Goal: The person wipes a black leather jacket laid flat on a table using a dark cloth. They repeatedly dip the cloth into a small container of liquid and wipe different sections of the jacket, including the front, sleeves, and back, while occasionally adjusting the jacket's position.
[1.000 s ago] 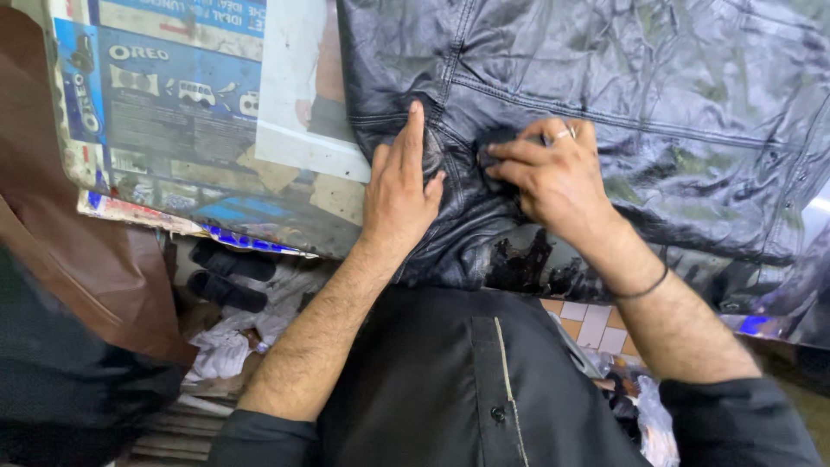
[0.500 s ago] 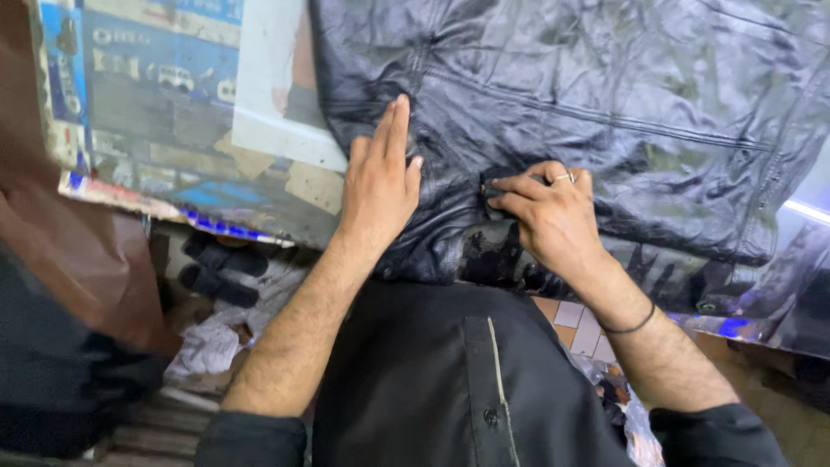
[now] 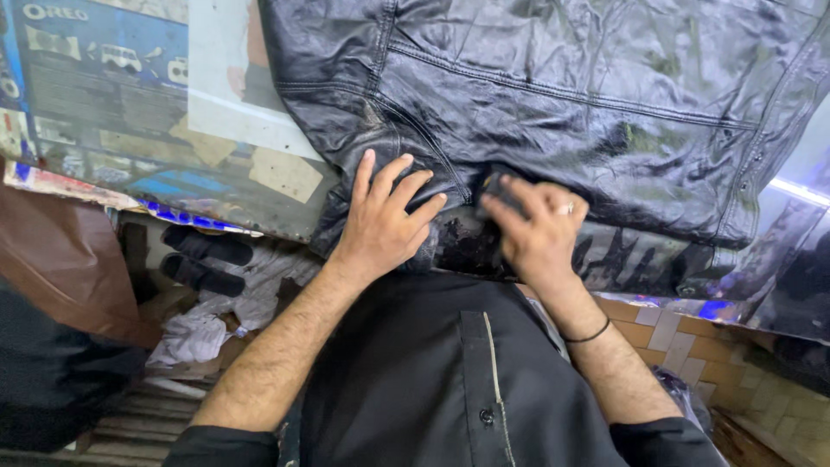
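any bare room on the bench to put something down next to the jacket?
Free: the printed sheet left of the black leather jacket, above the bench edge. Crowded: the jacket's near hem, where the left hand and right hand press, and the rag pile below the bench.

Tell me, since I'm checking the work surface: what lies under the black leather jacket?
Under the black leather jacket a table papered with printed sheets shows at left; the rest is covered.
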